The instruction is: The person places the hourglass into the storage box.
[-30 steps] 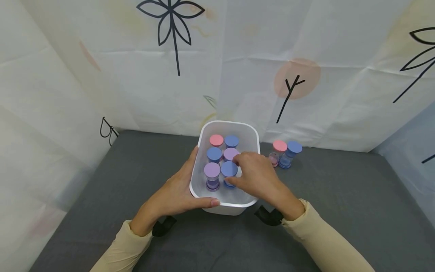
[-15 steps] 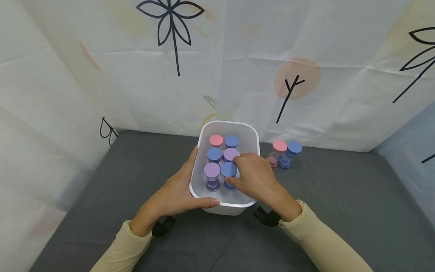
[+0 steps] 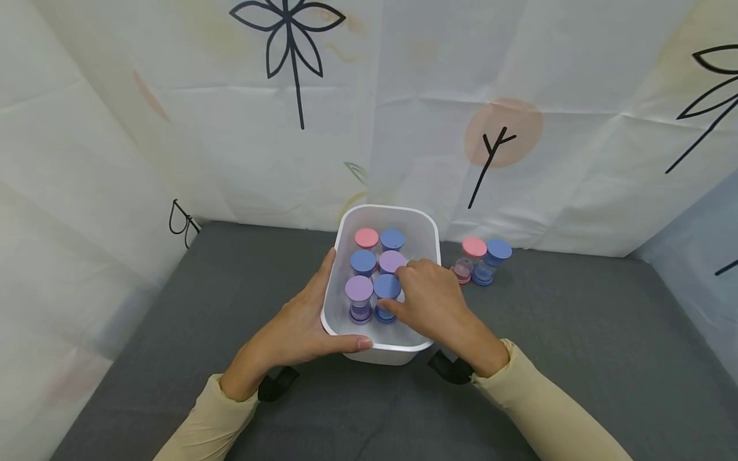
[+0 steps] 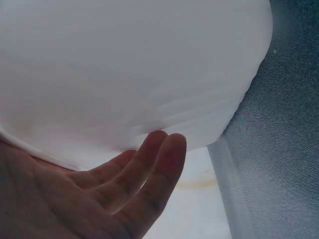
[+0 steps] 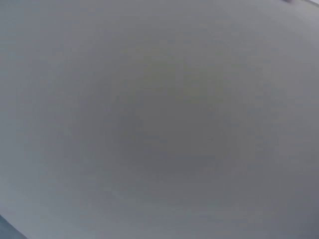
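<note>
In the head view a white plastic bin (image 3: 385,349) stands on the dark table, with several sand timers upright inside. My right hand (image 3: 431,296) reaches in and pinches a blue sand timer (image 3: 387,287) at the near right, thumb on its near side. A purple sand timer (image 3: 360,289) stands just left of it. Behind are another blue timer (image 3: 363,262), another purple timer (image 3: 393,261), a pink timer (image 3: 366,238) and a far blue timer (image 3: 393,239). My left hand (image 3: 296,323) rests against the bin's left wall, fingers extended, thumb along the near rim.
Right of the bin, a pink sand timer (image 3: 474,248) and a blue sand timer (image 3: 498,251) stand close together on the dark tabletop (image 3: 576,333). A patterned white cloth (image 3: 415,166) hangs behind. The right wrist view shows mostly blurred pale bin wall (image 5: 159,119).
My right hand has shifted slightly left, and the blue sand timer it pinches has moved a little nearer the purple one. My left hand and the bin have hardly moved.
</note>
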The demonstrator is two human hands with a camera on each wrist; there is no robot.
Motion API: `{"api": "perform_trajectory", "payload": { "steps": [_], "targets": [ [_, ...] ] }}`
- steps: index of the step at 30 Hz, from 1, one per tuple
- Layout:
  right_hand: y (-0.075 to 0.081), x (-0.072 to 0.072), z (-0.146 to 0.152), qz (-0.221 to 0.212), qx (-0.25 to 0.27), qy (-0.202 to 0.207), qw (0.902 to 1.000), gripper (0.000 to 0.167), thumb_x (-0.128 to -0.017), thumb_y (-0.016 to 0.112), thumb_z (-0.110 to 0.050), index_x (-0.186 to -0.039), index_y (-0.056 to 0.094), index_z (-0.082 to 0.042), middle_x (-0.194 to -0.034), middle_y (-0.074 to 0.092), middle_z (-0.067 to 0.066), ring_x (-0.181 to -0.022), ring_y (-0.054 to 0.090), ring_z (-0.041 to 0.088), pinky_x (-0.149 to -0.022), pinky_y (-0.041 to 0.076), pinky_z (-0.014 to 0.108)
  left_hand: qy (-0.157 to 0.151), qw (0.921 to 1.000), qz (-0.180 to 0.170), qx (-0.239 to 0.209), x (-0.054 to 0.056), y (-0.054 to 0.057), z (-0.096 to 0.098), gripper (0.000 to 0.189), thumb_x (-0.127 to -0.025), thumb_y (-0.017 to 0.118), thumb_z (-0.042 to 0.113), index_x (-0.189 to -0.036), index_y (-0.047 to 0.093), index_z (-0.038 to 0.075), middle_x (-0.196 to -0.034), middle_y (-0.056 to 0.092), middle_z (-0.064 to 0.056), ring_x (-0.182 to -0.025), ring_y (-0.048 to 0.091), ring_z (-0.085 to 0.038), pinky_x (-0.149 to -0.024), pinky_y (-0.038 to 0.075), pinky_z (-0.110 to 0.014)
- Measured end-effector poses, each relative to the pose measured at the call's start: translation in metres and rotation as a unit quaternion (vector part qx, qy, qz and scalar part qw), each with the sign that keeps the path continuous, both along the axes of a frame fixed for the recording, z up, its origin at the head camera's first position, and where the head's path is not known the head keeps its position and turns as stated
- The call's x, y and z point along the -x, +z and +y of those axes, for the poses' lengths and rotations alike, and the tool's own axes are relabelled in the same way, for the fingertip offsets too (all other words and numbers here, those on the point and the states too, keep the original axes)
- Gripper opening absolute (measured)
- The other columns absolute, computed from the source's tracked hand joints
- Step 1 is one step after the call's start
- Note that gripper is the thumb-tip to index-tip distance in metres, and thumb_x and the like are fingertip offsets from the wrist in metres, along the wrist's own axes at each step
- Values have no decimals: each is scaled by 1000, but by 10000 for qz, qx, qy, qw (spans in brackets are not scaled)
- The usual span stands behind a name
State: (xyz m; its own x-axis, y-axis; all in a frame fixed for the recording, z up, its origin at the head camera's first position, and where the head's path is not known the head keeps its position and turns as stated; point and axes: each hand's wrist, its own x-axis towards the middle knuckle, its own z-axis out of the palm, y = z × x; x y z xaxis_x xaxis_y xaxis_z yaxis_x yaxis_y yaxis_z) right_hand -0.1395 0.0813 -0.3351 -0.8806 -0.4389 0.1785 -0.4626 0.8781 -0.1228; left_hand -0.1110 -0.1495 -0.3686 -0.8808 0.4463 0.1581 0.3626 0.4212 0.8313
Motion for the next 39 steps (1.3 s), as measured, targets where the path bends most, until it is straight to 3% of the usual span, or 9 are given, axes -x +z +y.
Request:
{"api": "perform_trajectory", "payload": {
  "steps": [12, 21, 25, 29, 34, 39],
  "targets": [
    [3, -3, 1, -306, 318, -65, 9990, 48, -76, 91, -35, -105, 76, -1, -81, 68, 5, -77, 59, 20, -65, 52, 35, 37, 10000, 30, 57, 0, 0, 1, 136, -69, 90, 56, -163, -5, 34, -158, 31, 5, -122, 54, -13, -94, 50, -42],
    [4, -5, 10, -395, 1106, 98, 9930, 49, -80, 89, -30, -116, 75, -1, -104, 73, 11, -94, 66, 25, -81, 55, 42, -52, 10000, 14, -19, 1, 0, 0, 135, -70, 90, 54, -162, -7, 38, -158, 31, 5, -123, 54, -13, -94, 51, -42],
    [3, -7, 16, -224, 1418, 153, 9895, 50, -81, 88, -31, -119, 74, -2, -113, 73, 12, -105, 67, 29, -87, 55, 47, -73, 10000, 14, -47, 1, 0, 0, 133, -70, 90, 54, -161, -6, 41, -157, 32, 4, -122, 54, -13, -93, 52, -42],
    [0, -8, 26, 166, 1915, 449, 9803, 46, -79, 89, -28, -115, 75, -2, -111, 74, 9, -102, 69, 27, -85, 56, 47, -100, 9999, 51, -80, 2, 0, 1, 132, -70, 90, 54, -161, -5, 42, -157, 32, 4, -123, 53, -13, -93, 52, -41],
    [-5, -8, 37, 372, 2523, 1082, 9609, 39, -80, 89, -23, -110, 76, -3, -106, 75, 6, -94, 69, 22, -80, 57, 43, -136, 9998, 82, -149, 2, 0, 1, 133, -70, 91, 53, -161, -5, 41, -157, 32, 4, -126, 51, -13, -96, 50, -45],
    [-7, -10, 44, 526, 2936, 1286, 9458, 37, -78, 90, -24, -109, 77, -6, -104, 75, 1, -91, 69, 16, -78, 57, 39, -146, 9997, 60, -188, 2, 0, 2, 132, -70, 91, 52, -161, -4, 41, -157, 33, 3, -126, 51, -14, -96, 50, -46]
  ]
}}
